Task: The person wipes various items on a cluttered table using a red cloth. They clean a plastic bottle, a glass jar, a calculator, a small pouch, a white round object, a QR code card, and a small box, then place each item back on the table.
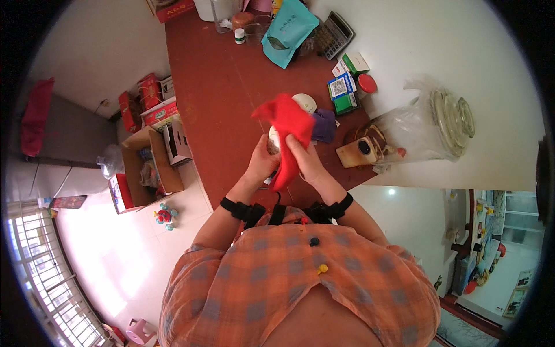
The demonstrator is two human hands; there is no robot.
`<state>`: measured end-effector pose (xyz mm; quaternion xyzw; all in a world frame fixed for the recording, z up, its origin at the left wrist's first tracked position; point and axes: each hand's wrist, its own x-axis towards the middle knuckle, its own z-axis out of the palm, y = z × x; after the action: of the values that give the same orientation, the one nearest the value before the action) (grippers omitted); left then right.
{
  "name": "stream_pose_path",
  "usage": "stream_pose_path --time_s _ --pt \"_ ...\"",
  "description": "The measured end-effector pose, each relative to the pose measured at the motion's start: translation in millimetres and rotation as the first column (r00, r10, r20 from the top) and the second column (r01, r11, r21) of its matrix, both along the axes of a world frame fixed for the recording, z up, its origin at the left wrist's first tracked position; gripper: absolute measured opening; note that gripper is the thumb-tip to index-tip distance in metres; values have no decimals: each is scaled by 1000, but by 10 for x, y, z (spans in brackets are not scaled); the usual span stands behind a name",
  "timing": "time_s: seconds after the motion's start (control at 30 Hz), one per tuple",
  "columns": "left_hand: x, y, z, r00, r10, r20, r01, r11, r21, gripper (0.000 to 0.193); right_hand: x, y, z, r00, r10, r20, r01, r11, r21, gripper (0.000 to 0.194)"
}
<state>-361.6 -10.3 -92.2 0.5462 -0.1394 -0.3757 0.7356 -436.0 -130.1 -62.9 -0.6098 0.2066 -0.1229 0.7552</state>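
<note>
My right hand [308,160] grips a red cloth [286,123], its thumb laid over the fabric. On the other side, my left hand [262,161] holds a small whitish object [273,139], partly covered by the cloth; what it is cannot be told. Both hands are close together above the dark red tabletop [221,104]. Just beyond the cloth lies a round cream-coloured object [305,103], partly hidden. A folded purple cloth [324,126] rests to its right.
A smartphone [356,152] leans by a large glass jar [412,126] wrapped in plastic at the right. Small boxes [345,104], a calculator [335,35] and a turquoise pouch [289,32] stand farther back. An open cardboard box [152,167] sits left of the table.
</note>
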Motion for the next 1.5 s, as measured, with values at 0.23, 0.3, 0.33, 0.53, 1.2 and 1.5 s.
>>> stream_pose_path --time_s 0.23,0.3,0.33,0.53,1.2,1.5 --pt "-21 137 264 934 -179 -309 128 976 -177 51 142 -212 -5 993 -111 27 111 994 19 31" --pt "-76 57 286 909 -118 -400 29 975 -222 51 209 -150 -19 985 -162 58 166 984 -65 32" --pt "-131 2 270 917 -59 -394 -47 966 -254 49 232 -116 -25 985 -153 76 164 970 -181 34" --pt "153 42 -103 816 -88 -571 -153 920 -361 49 30 167 -9 988 130 82 -20 637 -771 68" --pt "51 163 156 938 50 -343 -138 962 -236 37 341 -152 156 999 27 -19 -24 991 133 43" --pt "555 -54 145 964 250 -88 -262 947 -185 29 125 77 166 995 91 -40 -77 959 272 55"
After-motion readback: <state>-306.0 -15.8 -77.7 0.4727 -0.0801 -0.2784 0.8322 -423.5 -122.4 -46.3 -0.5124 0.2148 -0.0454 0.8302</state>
